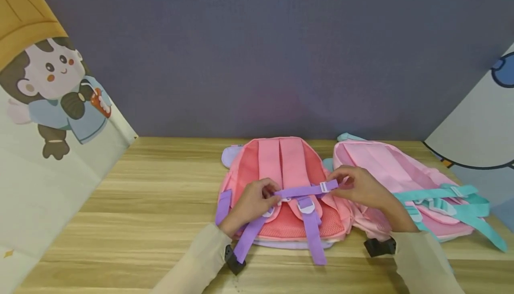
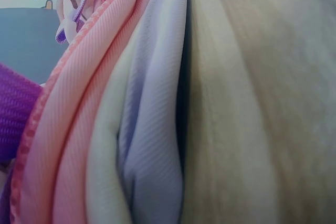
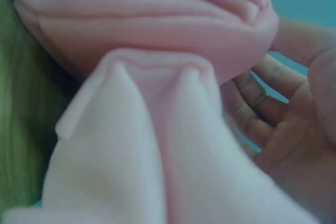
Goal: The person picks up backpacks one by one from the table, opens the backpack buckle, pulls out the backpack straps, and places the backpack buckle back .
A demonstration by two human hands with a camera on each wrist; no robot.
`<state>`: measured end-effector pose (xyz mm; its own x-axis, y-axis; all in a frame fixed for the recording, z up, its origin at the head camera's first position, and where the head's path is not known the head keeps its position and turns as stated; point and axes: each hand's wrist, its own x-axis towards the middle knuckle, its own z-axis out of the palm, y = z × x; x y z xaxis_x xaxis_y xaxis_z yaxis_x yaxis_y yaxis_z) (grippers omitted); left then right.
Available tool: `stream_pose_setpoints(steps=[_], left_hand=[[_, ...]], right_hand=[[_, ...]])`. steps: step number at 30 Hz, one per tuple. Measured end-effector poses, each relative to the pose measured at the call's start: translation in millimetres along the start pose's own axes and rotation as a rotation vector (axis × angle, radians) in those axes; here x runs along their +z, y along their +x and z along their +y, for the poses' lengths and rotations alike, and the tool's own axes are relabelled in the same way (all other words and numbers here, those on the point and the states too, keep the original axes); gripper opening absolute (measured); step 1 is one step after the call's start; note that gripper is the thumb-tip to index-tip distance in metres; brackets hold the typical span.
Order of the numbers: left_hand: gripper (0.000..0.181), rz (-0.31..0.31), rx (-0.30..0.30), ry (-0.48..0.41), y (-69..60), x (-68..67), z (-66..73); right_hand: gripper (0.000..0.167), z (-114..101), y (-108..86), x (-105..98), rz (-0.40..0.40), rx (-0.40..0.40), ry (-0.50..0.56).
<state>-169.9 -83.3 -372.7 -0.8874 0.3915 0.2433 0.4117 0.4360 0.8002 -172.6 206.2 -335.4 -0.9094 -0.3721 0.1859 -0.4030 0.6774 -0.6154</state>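
Note:
A coral-pink backpack (image 1: pixel 249 164) lies with its padded back and shoulder straps facing up in the head view. Across those straps runs a purple chest strap (image 1: pixel 299 191) with a white slider (image 1: pixel 324 187) near its right end. My left hand (image 1: pixel 253 202) pinches the strap's left end between thumb and fingers. At the other end, my right hand (image 1: pixel 363 189) pinches the strap just past the slider, holding it fairly taut. Purple webbing tails (image 1: pixel 313 236) hang toward the front. In the right wrist view, curled fingers (image 3: pixel 268 93) show beside pink fabric (image 3: pixel 157 30).
To the right lies a light pink backpack (image 1: pixel 377 164) with teal straps (image 1: pixel 478 204), close against the first bag. Both bags rest on a wood-grain table (image 1: pixel 160 187). A dark grey panel (image 1: pixel 281 53) stands at the back, with cartoon-printed walls at both sides.

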Motion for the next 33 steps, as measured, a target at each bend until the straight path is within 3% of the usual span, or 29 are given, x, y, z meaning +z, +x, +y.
stream_pose_setpoints(steps=[7,25,33], left_hand=[[0.013,0.001,0.003,0.000,-0.1,0.8,0.0],[0.012,-0.001,0.022,-0.013,-1.1,-2.8,6.1],[0.014,0.001,0.020,-0.005,-0.6,-6.7,6.7]], right_hand=[[0.025,3.0,-1.3,-2.0,-0.024,0.026,0.003],[0.026,9.2,0.5,-0.2,-0.027,-0.033,-0.042],[0.028,7.6,-0.4,-0.9,-0.032,-0.018,-0.028]])
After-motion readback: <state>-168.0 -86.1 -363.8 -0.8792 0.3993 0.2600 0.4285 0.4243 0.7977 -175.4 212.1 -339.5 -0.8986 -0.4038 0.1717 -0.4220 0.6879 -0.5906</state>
